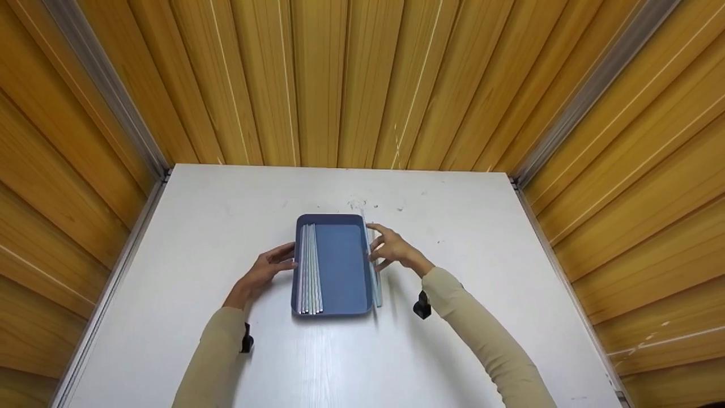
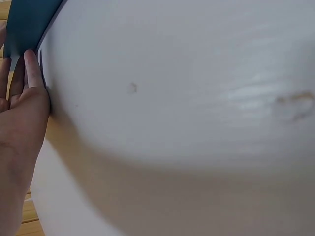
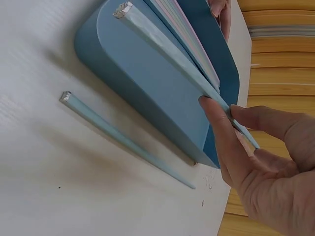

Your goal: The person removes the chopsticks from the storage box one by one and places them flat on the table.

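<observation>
A blue rectangular tray (image 1: 342,272) lies on the white table, with several thin pastel sticks (image 1: 310,272) lined up lengthwise along its left side. My left hand (image 1: 265,271) touches the tray's left wall with fairly straight fingers; in the left wrist view the fingers (image 2: 33,73) lie against the wall. Thumb and fingers of my right hand (image 1: 395,248) pinch a pale blue stick (image 3: 167,51) near its far end, slanting above the tray's right rim. Another pale blue stick (image 3: 123,137) rests on the table, just right of the tray. Both sticks have silvery near ends.
White tabletop (image 1: 476,226) surrounds the tray, with small dark marks (image 1: 362,205) beyond its far end. Yellow wood-look panels (image 1: 340,85) enclose the table at the back and both sides. Black wrist devices (image 1: 422,306) hang below both sleeves.
</observation>
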Demonstrator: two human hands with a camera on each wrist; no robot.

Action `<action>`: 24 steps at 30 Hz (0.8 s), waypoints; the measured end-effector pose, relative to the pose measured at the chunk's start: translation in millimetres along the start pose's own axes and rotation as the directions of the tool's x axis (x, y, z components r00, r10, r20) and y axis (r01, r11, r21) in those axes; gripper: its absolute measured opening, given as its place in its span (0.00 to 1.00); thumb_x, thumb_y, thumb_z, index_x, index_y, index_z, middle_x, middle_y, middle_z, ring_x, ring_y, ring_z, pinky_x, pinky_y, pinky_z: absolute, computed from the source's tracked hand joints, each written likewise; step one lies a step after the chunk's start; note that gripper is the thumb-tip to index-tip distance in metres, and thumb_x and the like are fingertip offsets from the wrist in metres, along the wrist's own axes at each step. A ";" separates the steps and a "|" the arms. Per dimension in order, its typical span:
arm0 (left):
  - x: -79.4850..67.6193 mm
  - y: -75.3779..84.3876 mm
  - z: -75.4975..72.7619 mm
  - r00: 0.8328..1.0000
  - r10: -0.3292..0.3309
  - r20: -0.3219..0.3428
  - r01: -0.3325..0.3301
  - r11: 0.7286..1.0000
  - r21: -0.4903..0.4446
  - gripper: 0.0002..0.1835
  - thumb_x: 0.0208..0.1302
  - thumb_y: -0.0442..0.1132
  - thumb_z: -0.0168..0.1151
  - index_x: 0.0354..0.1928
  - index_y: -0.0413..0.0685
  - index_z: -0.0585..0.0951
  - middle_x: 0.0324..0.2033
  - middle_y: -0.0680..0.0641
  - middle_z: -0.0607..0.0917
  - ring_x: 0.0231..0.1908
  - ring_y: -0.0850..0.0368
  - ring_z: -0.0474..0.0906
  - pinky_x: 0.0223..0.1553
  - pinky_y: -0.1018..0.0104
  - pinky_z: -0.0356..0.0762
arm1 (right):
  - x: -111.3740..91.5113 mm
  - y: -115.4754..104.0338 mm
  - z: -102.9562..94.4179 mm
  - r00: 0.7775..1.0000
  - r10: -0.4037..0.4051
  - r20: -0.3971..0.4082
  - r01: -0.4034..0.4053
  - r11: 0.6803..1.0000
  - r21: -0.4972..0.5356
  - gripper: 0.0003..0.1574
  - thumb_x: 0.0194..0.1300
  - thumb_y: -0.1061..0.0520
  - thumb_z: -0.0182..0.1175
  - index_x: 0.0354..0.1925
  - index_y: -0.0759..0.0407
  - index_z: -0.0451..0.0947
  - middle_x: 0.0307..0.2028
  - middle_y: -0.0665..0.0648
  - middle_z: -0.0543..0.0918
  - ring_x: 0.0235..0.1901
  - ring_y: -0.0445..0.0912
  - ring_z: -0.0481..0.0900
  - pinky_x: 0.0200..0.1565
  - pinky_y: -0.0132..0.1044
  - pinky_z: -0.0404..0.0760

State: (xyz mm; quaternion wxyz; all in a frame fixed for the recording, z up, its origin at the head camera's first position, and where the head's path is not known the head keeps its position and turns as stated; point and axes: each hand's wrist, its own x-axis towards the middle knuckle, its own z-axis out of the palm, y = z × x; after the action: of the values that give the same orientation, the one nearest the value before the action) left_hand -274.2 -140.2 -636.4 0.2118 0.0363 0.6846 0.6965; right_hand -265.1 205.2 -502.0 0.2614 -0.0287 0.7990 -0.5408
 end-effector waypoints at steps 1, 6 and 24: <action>0.2 -1.2 1.7 1.000 0.005 -0.005 -0.005 1.000 0.002 0.38 0.65 0.35 0.71 0.76 0.46 0.67 0.73 0.41 0.72 0.76 0.45 0.63 0.79 0.50 0.55 | -0.4 2.0 -4.0 1.000 0.002 0.000 -0.002 1.000 0.000 0.55 0.60 0.79 0.58 0.80 0.60 0.50 0.43 0.64 0.76 0.34 0.49 0.83 0.34 0.45 0.91; -0.2 -2.2 5.6 0.999 0.033 -0.012 -0.033 0.999 0.032 0.37 0.67 0.36 0.68 0.76 0.43 0.66 0.73 0.38 0.71 0.76 0.43 0.63 0.79 0.49 0.55 | -2.2 6.8 -24.1 1.000 0.008 -0.001 -0.008 1.000 -0.017 0.54 0.61 0.79 0.58 0.80 0.61 0.49 0.43 0.64 0.75 0.38 0.53 0.85 0.34 0.44 0.91; 0.3 0.1 -5.4 0.999 0.034 0.009 -0.034 0.999 0.014 0.39 0.65 0.35 0.71 0.76 0.42 0.66 0.73 0.38 0.71 0.75 0.43 0.65 0.77 0.53 0.61 | 15.0 37.9 -50.8 0.999 0.039 -0.003 -0.039 0.999 0.001 0.56 0.61 0.79 0.59 0.80 0.65 0.46 0.44 0.66 0.73 0.36 0.48 0.82 0.37 0.43 0.91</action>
State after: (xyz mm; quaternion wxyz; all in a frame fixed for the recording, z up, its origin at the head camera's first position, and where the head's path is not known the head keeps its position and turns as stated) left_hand -276.3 -145.1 -636.7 0.2030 0.0525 0.6878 0.6950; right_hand -291.8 259.1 -527.0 0.2709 -0.0120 0.7994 -0.5361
